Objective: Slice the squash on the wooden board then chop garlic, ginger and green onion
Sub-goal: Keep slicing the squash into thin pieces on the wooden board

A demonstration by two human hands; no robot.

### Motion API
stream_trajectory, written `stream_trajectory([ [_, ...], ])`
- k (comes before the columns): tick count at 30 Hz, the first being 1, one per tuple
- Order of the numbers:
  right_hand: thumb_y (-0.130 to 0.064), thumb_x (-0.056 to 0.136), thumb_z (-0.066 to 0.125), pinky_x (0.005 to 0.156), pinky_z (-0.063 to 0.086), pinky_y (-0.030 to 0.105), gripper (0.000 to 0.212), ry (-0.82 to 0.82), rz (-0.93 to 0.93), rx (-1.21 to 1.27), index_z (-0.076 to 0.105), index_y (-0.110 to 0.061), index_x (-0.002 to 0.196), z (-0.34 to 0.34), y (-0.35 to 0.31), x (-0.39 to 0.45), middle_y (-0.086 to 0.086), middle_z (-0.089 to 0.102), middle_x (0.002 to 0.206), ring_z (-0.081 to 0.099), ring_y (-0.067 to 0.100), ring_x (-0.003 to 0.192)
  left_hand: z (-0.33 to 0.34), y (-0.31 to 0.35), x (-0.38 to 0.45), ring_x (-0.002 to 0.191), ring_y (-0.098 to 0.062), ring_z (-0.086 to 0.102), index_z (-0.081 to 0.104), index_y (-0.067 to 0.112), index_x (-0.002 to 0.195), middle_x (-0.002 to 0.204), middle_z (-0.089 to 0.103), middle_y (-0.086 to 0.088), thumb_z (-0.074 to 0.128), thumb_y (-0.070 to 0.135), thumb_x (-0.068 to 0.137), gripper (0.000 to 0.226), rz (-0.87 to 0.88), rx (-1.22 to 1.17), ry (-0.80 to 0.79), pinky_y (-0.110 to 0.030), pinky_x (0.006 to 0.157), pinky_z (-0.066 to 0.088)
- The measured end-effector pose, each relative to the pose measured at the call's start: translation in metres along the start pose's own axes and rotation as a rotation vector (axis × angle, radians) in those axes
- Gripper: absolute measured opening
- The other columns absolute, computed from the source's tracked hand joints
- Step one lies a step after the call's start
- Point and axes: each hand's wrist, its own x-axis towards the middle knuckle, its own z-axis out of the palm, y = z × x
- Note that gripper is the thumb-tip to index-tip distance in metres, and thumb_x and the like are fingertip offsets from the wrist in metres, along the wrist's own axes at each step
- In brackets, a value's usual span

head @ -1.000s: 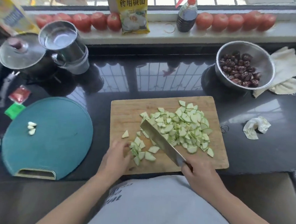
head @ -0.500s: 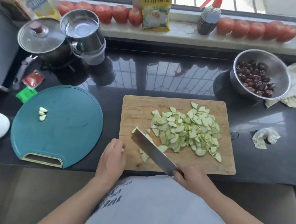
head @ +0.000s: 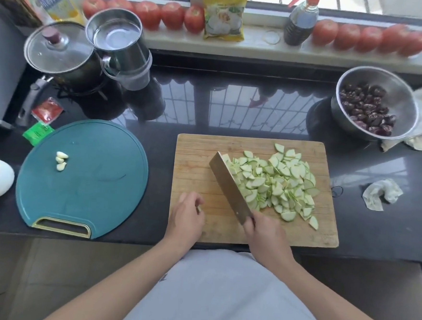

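Dozens of thin squash slices [head: 276, 182], pale green wedges with darker rind along their curved edges, lie heaped on the right half of the wooden board [head: 192, 158]. That board is a rectangle of light, straight-grained wood on the glossy black counter [head: 374, 233]. I grip the cleaver's handle in my right hand [head: 266, 232], fingers wrapped round it, and the broad rectangular blade of the cleaver [head: 229, 187] stands tilted with its flat side pressed against the left edge of the heap. My left hand [head: 186, 216] rests on the board's near left corner, well apart from the blade; the fingers are curled, and something small and pale shows at the fingertips, but I cannot tell whether I am holding it. Off to the left sits a round teal plastic board [head: 89, 201] with a slotted handle, and three smooth, peeled garlic cloves [head: 61, 160] lie together on it. At the far left edge is a white bowl [head: 2, 182]. Far right, a shiny steel bowl [head: 404, 98] holds wrinkled dark red dates [head: 365, 109]. A row of red tomatoes [head: 150, 14] lines the sill.
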Motion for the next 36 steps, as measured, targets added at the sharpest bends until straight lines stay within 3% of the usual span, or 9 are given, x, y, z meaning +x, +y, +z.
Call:
stream_trajectory([
  [3,-0.025,0.097,0.045,0.052,0.040,0.038,0.035,0.042,0.007,0.018,0.038,-0.029,0.063,-0.005,0.002,0.002,-0.003,0.052,0.057,0.051,0.018,0.055,0.012,0.012,0.005,0.086,-0.006,0.054,0.055,0.026,0.098,0.104,0.052,0.009,0.061,0.008,0.094,0.019,-0.003,-0.015,-0.032,-0.025,0.072,0.045],
  [9,-0.021,0.092,0.045,0.046,0.028,0.033,0.033,-0.031,-0.063,0.016,0.034,-0.022,0.062,0.002,0.003,-0.006,-0.003,0.042,0.050,0.036,0.014,0.047,0.013,0.009,0.008,0.084,-0.011,0.060,0.056,0.026,0.099,0.102,0.052,0.009,0.069,0.011,0.091,0.022,-0.051,-0.111,-0.017,-0.026,0.068,0.049],
  [12,-0.018,0.092,0.046,0.047,0.028,0.033,0.032,-0.099,-0.108,-0.014,0.035,-0.020,0.063,0.010,0.002,-0.009,-0.001,0.044,0.051,0.041,0.020,0.049,0.011,0.004,0.005,0.087,-0.011,0.065,0.058,0.026,0.098,0.100,0.064,0.008,0.068,0.010,0.090,0.021,-0.222,-0.260,-0.004,-0.025,0.064,0.049],
  [15,-0.017,0.093,0.047,0.052,0.036,0.042,0.033,-0.123,-0.128,-0.038,0.035,-0.020,0.062,0.013,-0.001,-0.010,0.001,0.047,0.053,0.049,0.027,0.054,0.009,0.003,0.004,0.078,-0.023,0.075,0.063,0.020,0.097,0.090,0.074,-0.003,0.067,0.011,0.093,0.011,-0.472,-0.481,-0.015,-0.041,0.068,0.063],
  [17,-0.018,0.092,0.047,0.053,0.035,0.041,0.037,-0.119,-0.142,-0.059,0.030,-0.023,0.060,0.014,-0.003,-0.010,-0.003,0.042,0.051,0.047,0.025,0.053,0.008,0.003,0.006,0.073,-0.025,0.077,0.066,0.015,0.097,0.081,0.077,-0.006,0.069,0.011,0.093,0.006,-0.559,-0.585,-0.024,-0.047,0.070,0.064],
  [20,-0.019,0.092,0.047,0.052,0.034,0.039,0.035,-0.119,-0.148,-0.073,0.032,-0.022,0.061,0.015,-0.005,-0.009,-0.003,0.043,0.052,0.046,0.023,0.052,0.006,0.005,0.010,0.069,-0.017,0.076,0.069,0.009,0.096,0.076,0.078,-0.005,0.070,0.009,0.094,0.003,-0.617,-0.685,-0.051,-0.039,0.069,0.065],
  [25,-0.019,0.092,0.047,0.054,0.038,0.042,0.037,-0.121,-0.168,-0.118,0.029,-0.024,0.060,0.015,-0.008,-0.009,-0.004,0.041,0.052,0.047,0.025,0.054,0.005,0.014,0.010,0.069,-0.021,0.077,0.068,-0.003,0.096,0.091,0.075,-0.019,0.068,-0.008,0.090,0.008,-0.706,-0.833,-0.044,-0.025,0.053,0.058],
  [29,-0.018,0.091,0.045,0.053,0.038,0.042,0.032,-0.134,-0.214,-0.165,0.033,-0.023,0.062,0.014,-0.010,-0.007,-0.006,0.038,0.054,0.044,0.023,0.054,0.006,0.019,0.009,0.075,-0.023,0.076,0.067,-0.003,0.099,0.088,0.076,-0.015,0.064,-0.007,0.091,0.009,-0.685,-0.795,-0.055,-0.023,0.051,0.056],
  [36,-0.017,0.092,0.045,0.049,0.030,0.034,0.032,-0.133,-0.238,-0.129,0.034,-0.024,0.063,0.010,-0.011,-0.009,-0.006,0.039,0.055,0.042,0.020,0.052,0.009,0.018,0.010,0.080,-0.023,0.076,0.068,0.004,0.095,0.088,0.077,-0.011,0.064,0.001,0.094,0.005,-0.636,-0.683,-0.052,-0.028,0.062,0.061],
])
